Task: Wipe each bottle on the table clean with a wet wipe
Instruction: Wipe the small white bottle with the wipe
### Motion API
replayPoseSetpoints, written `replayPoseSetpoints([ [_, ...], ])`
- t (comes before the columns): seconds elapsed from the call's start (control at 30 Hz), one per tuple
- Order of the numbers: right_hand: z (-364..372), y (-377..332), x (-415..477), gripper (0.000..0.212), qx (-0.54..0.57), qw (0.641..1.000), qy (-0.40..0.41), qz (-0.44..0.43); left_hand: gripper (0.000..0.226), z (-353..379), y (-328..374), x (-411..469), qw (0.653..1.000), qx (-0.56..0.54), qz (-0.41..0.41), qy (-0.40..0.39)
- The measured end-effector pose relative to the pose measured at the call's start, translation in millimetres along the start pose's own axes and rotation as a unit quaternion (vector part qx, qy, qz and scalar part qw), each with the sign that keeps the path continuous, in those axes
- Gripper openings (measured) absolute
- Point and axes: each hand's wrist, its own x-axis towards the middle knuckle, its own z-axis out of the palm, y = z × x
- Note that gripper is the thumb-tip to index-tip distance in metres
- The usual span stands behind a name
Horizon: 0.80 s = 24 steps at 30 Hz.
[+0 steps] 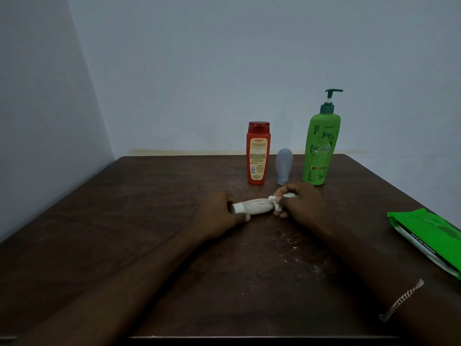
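Observation:
A small white bottle (254, 207) lies on its side just above the dark wooden table (149, 221), cap pointing left. My left hand (219, 216) grips its capped end. My right hand (299, 206) holds a crumpled white wet wipe (275, 202) around the bottle's other end, which is hidden. Behind them stand a red bottle (258, 153), a small grey-blue bottle (284, 166) resting on its cap, and a tall green pump bottle (320, 146).
A green pack of wet wipes (431, 238) lies at the table's right edge. White specks and smears mark the wood near the middle front. Pale walls close the table in at the back and left.

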Motion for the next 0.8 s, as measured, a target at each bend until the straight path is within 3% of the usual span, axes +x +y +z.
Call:
replayPoseSetpoints([
  [0.17,-1.2,7.3,0.9,0.006,-0.038,0.998,0.047,-0.037,0.034,-1.7,0.9,-3.8,0.999,-0.02,0.024,0.017],
  [0.33,-7.1,3.0,0.3,0.017,0.013,0.992,0.102,-0.072,0.036,-5.4,4.1,-8.8,0.986,-0.043,0.082,0.141],
  [0.53,-4.4,-7.5,-6.0,0.025,-0.041,0.978,0.146,-0.145,0.037,-3.2,11.2,-13.0,0.973,-0.035,0.131,0.188],
  [0.67,3.4,-14.6,-14.7,0.023,-0.096,0.965,0.143,-0.198,0.033,-3.5,11.3,-14.7,0.969,-0.033,0.14,0.201],
  [0.8,16.7,-27.5,-27.3,0.023,-0.147,0.936,0.065,-0.312,0.032,-3.2,12.2,-16.2,0.965,-0.033,0.163,0.204],
])
